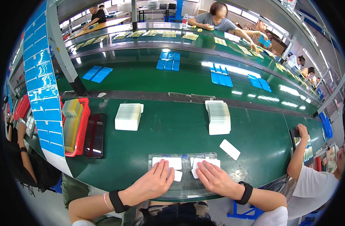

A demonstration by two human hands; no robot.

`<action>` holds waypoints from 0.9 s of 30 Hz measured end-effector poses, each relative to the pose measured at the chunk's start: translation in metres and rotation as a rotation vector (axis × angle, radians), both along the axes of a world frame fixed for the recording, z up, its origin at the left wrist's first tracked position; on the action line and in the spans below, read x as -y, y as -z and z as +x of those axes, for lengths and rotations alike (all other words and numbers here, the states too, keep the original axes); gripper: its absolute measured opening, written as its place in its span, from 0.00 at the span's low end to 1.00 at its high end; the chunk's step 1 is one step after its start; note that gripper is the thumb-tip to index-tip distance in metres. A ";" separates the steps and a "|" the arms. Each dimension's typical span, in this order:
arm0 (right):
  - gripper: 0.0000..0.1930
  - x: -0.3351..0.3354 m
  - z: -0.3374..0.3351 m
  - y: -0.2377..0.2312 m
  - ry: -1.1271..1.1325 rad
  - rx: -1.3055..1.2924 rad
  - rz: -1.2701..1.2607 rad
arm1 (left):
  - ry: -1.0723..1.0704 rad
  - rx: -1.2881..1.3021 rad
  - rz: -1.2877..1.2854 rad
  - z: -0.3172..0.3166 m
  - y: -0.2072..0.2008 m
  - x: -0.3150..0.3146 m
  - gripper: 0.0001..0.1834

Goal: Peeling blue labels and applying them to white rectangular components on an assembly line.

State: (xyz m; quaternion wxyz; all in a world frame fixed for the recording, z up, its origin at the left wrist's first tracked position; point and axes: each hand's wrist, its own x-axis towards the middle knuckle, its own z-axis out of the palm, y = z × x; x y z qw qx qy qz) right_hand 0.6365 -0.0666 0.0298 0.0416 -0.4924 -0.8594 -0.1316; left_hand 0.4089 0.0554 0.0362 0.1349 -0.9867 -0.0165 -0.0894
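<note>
A clear plastic tray (187, 191) lies at the table's near edge, directly before me. White cards sit in it. My left hand (154, 180) reaches over the left half, fingers stretched out across a white card (174, 162); a second white card (177, 176) shows beside the fingers. On the right half, my right hand (217, 181) rests with extended fingers on overlapping white cards (195, 164). The undersides of both hands are hidden, so a grip does not show. A loose white card (229, 149) lies tilted on the green table, past my right hand.
Two stacks of white cards, left (128, 117) and right (219, 117), stand farther back. A red basket (83, 126) with yellowish stacks and a dark tray (94, 135) are at left. Beyond a ledge, a green belt (134, 71) carries blue trays (168, 61). Other people sit around.
</note>
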 end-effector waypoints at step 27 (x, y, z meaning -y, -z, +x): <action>0.16 0.008 -0.006 -0.021 0.053 -0.101 0.018 | -0.015 -0.027 -0.043 -0.011 -0.010 0.014 0.22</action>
